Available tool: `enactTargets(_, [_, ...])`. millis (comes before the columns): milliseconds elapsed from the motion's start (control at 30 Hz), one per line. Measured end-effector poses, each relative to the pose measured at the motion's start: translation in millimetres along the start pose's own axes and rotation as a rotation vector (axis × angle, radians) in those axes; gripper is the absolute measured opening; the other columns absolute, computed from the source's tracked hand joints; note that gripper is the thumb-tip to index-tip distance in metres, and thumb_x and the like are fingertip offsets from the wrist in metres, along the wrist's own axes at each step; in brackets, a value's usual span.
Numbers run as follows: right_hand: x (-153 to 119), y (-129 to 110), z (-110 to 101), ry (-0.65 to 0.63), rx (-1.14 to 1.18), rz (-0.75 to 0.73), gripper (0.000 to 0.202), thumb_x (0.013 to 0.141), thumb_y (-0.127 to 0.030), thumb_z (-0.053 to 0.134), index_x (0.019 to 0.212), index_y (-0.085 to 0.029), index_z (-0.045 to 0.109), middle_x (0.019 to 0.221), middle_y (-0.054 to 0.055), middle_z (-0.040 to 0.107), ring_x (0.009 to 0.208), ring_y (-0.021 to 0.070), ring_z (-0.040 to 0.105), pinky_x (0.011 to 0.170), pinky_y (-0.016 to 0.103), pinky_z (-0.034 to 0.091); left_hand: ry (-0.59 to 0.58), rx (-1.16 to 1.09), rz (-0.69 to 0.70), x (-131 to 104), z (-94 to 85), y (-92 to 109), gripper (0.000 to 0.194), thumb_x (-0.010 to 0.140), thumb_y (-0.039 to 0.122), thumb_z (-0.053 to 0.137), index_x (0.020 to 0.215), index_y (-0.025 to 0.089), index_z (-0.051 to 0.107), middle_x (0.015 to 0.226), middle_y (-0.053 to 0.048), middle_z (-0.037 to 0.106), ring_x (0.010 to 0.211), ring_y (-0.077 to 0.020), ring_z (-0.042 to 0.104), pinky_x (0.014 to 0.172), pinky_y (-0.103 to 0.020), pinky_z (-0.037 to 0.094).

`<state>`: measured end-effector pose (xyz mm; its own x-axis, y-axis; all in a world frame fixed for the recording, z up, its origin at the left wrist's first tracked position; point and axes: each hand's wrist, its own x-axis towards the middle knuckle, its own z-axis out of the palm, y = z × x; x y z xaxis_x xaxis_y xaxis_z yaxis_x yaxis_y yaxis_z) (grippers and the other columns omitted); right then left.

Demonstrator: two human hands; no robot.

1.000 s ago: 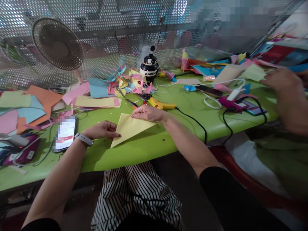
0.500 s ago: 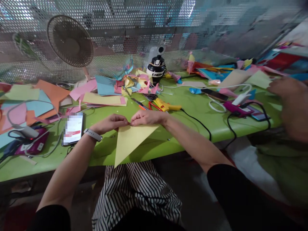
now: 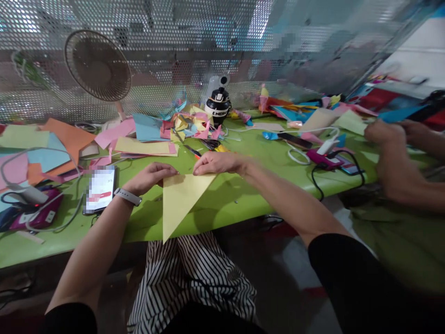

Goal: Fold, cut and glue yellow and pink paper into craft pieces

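Head view, nearest to us: striped trousers show below the front edge of the green table. Over the table, at its near side, we locate the yellow paper, a triangular shape with its top edge toward the far side and its point directed at us, reaching the table's front edge. Our left hand, with a watch on the wrist, grasps the upper left corner of the yellow paper. Our right hand pinches the top edge farther right; the two hands are near each other but apart. Left of the watch we find a phone, and left of that a purple power strip. Just beyond our right hand is a yellow tool, mostly hidden. To the right, another person's hand is beside a pale green sheet. Farther back we see a heap of folded paper pieces, then a black bottle, a fan and the perforated panel behind them.
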<state>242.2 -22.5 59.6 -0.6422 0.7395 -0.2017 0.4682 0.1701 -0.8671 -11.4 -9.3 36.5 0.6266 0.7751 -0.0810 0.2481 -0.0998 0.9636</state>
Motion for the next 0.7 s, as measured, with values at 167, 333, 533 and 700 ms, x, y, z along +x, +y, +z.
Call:
enactTargets(167, [8.1, -13.5, 2.0, -0.089, -0.052, -0.071, 0.022, 0.077, -0.034, 0.065, 0.073, -0.014, 0.072, 0.063, -0.002, 0.058, 0.056, 0.0081, 0.044, 0.054, 0.023, 0.031, -0.153, 0.048, -0.039, -0.4, 2.2, 5.1, 0.036, 0.073, 0.052, 0.076, 0.083, 0.017, 0.077, 0.079, -0.005, 0.074, 0.067, -0.0127, 0.060, 0.061, -0.023, 0.047])
enactTargets(333, [7.6, -28.4, -2.6, -0.087, -0.030, -0.050, 0.029, 0.077, -0.042, 0.071, 0.073, -0.013, 0.071, 0.059, -0.003, 0.055, 0.055, 0.0072, 0.043, 0.051, 0.021, 0.030, -0.144, 0.064, -0.017, -3.8, 1.8, 12.3, 0.035, 0.075, 0.050, 0.075, 0.077, 0.015, 0.074, 0.069, -0.002, 0.069, 0.058, -0.0095, 0.056, 0.053, -0.020, 0.043])
enactTargets(533, [9.8, -34.9, -20.0, -0.122, -0.055, -0.044, 0.029, 0.074, -0.041, 0.077, 0.074, -0.013, 0.073, 0.062, -0.001, 0.060, 0.059, 0.0080, 0.049, 0.056, 0.022, 0.036, -0.073, 0.086, -0.023, -2.1, -0.7, 24.2, 0.034, 0.074, 0.048, 0.076, 0.071, 0.015, 0.069, 0.064, 0.000, 0.063, 0.054, -0.0076, 0.051, 0.048, -0.017, 0.037])
enactTargets(700, [26.3, -34.2, -30.0, -0.107, -0.043, -0.073, 0.027, 0.070, -0.038, 0.080, 0.073, -0.012, 0.073, 0.064, -0.002, 0.061, 0.060, 0.0075, 0.049, 0.058, 0.022, 0.036, -0.047, 0.070, -0.076, 2.9, -8.8, 32.6, 0.031, 0.072, 0.046, 0.078, 0.071, 0.016, 0.071, 0.066, -0.001, 0.066, 0.056, -0.0080, 0.053, 0.051, -0.018, 0.039])
